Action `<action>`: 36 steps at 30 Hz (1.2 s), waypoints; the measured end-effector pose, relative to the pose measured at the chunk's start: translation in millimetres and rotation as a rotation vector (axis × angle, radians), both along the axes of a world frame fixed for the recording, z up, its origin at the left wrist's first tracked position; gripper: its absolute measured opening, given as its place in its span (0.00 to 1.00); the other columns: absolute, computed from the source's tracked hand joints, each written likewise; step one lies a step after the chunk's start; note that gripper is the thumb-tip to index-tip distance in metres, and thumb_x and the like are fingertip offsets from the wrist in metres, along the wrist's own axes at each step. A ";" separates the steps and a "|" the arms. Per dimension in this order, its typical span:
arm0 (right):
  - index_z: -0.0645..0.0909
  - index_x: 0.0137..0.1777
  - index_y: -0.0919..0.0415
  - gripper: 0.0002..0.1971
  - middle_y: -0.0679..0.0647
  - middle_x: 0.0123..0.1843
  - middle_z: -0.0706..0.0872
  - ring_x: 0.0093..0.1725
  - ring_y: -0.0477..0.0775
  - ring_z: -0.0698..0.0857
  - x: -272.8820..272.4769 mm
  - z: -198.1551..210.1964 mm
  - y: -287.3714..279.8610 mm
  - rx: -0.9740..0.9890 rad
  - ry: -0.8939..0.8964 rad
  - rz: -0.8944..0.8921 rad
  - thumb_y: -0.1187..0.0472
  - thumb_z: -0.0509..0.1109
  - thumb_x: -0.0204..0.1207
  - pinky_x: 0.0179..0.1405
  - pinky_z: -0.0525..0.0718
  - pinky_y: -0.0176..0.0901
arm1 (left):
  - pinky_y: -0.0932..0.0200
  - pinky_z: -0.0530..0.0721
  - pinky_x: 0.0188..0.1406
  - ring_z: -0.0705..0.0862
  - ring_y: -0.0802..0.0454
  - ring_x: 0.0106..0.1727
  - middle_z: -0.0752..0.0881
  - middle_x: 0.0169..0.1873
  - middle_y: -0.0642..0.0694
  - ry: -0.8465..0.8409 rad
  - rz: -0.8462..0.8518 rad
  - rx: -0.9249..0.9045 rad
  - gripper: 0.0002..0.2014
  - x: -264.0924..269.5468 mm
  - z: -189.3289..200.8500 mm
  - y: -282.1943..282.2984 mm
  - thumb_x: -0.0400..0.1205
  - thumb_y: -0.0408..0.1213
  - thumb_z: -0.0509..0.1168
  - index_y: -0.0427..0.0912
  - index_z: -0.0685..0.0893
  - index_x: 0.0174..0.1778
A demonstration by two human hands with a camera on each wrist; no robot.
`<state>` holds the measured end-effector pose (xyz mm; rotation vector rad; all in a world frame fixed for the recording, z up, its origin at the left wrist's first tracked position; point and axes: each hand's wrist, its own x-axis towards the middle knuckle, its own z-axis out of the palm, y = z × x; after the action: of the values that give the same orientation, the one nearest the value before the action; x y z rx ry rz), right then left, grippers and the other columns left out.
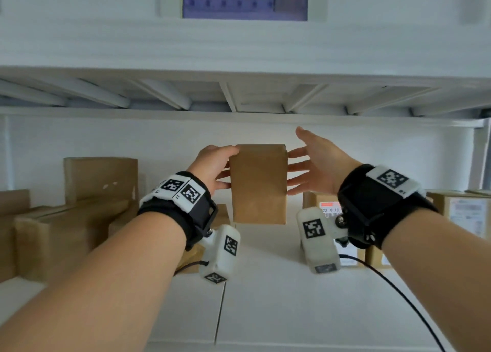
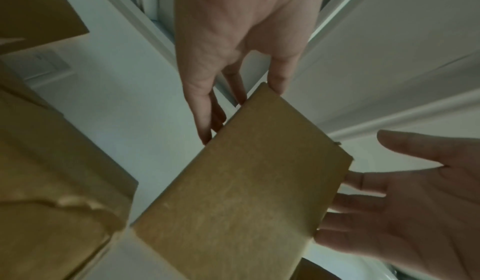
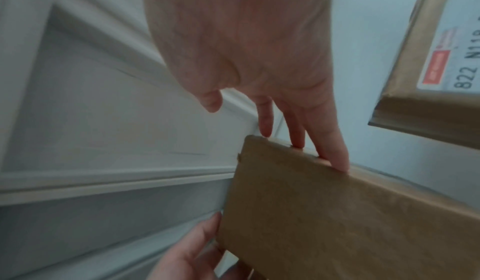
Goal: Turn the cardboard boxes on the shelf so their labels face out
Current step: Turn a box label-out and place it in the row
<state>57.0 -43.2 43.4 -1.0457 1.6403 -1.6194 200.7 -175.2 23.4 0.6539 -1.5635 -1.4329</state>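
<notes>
- Both wrists frame my plain cardboard box (image 1: 258, 184), lifted above the white shelf (image 1: 265, 298).
- My left hand (image 1: 212, 165) pinches its left side.
- My right hand (image 1: 316, 165) lies spread, fingers (image 3: 335, 153) touching its right side.
- Labelled box (image 1: 329, 208) just behind; brown boxes (image 1: 79, 218) stacked left.

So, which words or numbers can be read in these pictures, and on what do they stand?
"822 N118", last characters cut off: white label with a red patch on the cardboard box right of the held box.
Red patch print: too blurred.
Far-right box label: too blurred.
Held box: plain.
</notes>
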 end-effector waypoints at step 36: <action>0.76 0.69 0.61 0.18 0.60 0.59 0.88 0.57 0.59 0.88 -14.3 -27.0 32.9 -0.209 -0.016 0.101 0.69 0.67 0.79 0.52 0.89 0.53 | 0.54 0.83 0.58 0.83 0.50 0.47 0.89 0.46 0.47 -0.189 -0.049 -0.044 0.25 4.1 -5.8 28.5 0.70 0.65 0.71 0.52 0.87 0.54</action>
<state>42.7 -10.3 16.5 -1.1963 1.4068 -1.7545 204.8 -146.7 17.6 0.7479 -1.7633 -1.4012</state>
